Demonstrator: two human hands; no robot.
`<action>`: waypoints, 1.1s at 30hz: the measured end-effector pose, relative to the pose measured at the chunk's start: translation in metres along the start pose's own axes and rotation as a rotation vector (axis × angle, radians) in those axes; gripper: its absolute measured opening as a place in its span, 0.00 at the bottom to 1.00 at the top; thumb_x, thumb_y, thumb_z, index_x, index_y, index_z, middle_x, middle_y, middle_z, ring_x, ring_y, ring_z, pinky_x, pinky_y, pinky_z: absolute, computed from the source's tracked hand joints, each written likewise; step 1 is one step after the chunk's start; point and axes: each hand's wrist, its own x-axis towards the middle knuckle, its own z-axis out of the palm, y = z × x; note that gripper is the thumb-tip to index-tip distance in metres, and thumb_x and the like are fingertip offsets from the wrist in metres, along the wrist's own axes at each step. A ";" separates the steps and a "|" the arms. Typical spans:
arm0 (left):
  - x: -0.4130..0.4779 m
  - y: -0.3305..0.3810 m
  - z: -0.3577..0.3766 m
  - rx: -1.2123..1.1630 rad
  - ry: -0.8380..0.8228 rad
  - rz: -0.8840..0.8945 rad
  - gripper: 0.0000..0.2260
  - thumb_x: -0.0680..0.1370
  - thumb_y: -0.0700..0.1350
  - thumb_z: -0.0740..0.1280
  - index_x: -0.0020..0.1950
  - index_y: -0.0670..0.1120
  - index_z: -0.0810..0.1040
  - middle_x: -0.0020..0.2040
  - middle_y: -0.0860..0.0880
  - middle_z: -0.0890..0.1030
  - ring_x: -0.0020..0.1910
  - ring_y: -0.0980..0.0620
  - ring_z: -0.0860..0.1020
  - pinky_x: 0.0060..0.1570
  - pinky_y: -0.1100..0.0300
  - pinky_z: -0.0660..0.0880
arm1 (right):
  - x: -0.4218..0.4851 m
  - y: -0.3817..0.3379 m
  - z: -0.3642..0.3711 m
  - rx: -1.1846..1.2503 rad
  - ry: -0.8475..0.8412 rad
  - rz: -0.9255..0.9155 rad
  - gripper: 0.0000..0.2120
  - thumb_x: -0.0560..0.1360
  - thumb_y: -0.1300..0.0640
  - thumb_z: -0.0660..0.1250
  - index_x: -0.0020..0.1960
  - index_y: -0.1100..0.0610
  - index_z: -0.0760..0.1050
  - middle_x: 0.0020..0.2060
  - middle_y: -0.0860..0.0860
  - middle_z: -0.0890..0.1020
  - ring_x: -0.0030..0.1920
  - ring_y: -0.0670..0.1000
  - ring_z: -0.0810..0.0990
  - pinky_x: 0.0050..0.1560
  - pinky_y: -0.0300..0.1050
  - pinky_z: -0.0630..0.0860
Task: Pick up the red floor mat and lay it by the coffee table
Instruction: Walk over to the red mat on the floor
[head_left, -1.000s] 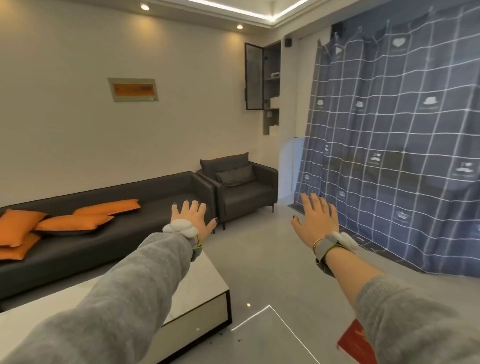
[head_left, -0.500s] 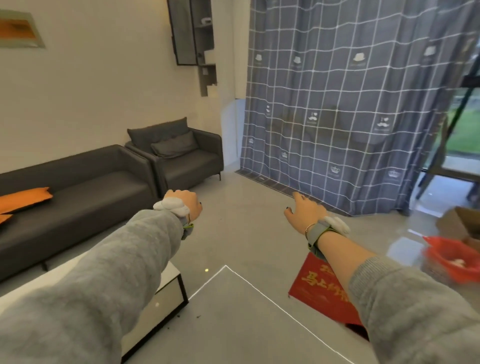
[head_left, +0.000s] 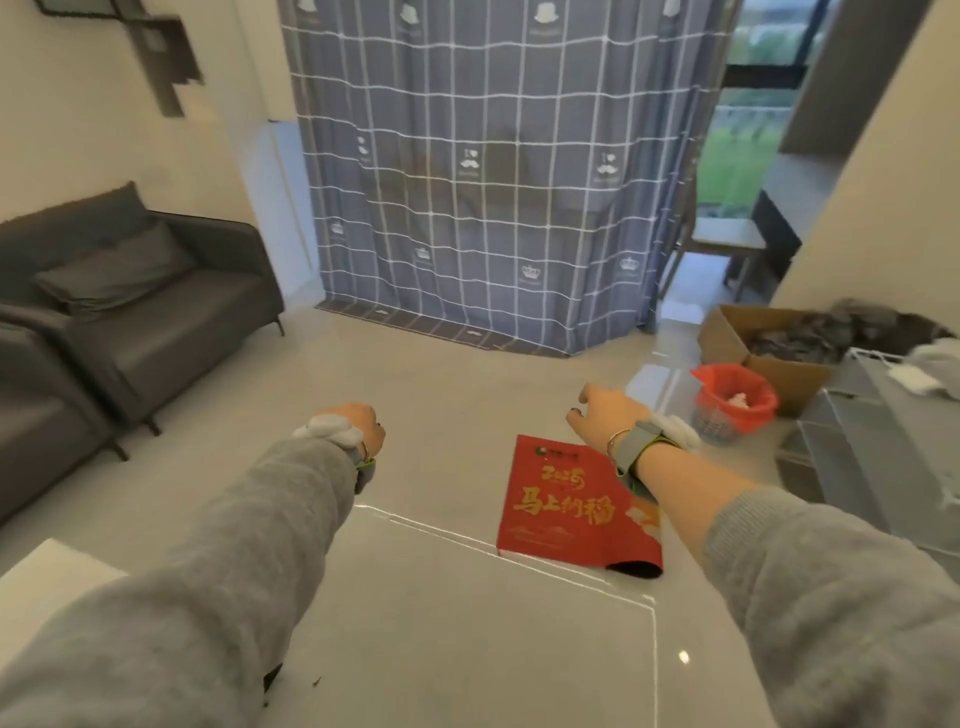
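The flat red floor mat with gold lettering (head_left: 566, 512) lies on the pale glossy tile floor (head_left: 467, 395), below the right hand (head_left: 605, 415), which hovers loosely curled, empty. The left hand (head_left: 363, 423) is fisted, holding nothing visible.

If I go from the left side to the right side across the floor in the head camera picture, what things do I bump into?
Dark grey armchair → left hand → red floor mat → right hand → bin with the red bag → cardboard box.
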 end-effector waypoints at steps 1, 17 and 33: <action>0.015 0.010 0.001 0.013 -0.018 0.027 0.15 0.80 0.46 0.56 0.58 0.43 0.79 0.58 0.44 0.81 0.56 0.44 0.80 0.45 0.58 0.70 | 0.006 0.010 0.002 -0.004 -0.016 0.034 0.18 0.77 0.50 0.55 0.61 0.59 0.70 0.49 0.57 0.82 0.44 0.58 0.80 0.41 0.46 0.74; 0.167 0.291 -0.006 0.258 -0.160 0.361 0.16 0.81 0.46 0.55 0.65 0.43 0.75 0.63 0.46 0.78 0.60 0.46 0.79 0.57 0.55 0.76 | 0.137 0.253 0.039 0.059 -0.166 0.350 0.19 0.77 0.49 0.56 0.59 0.60 0.74 0.54 0.58 0.81 0.50 0.59 0.79 0.41 0.42 0.67; 0.224 0.486 0.087 0.117 -0.508 0.412 0.19 0.81 0.48 0.53 0.63 0.39 0.75 0.60 0.41 0.80 0.53 0.44 0.79 0.47 0.55 0.71 | 0.189 0.419 0.151 0.187 -0.582 0.608 0.17 0.77 0.53 0.57 0.57 0.63 0.76 0.53 0.60 0.81 0.49 0.59 0.79 0.45 0.44 0.73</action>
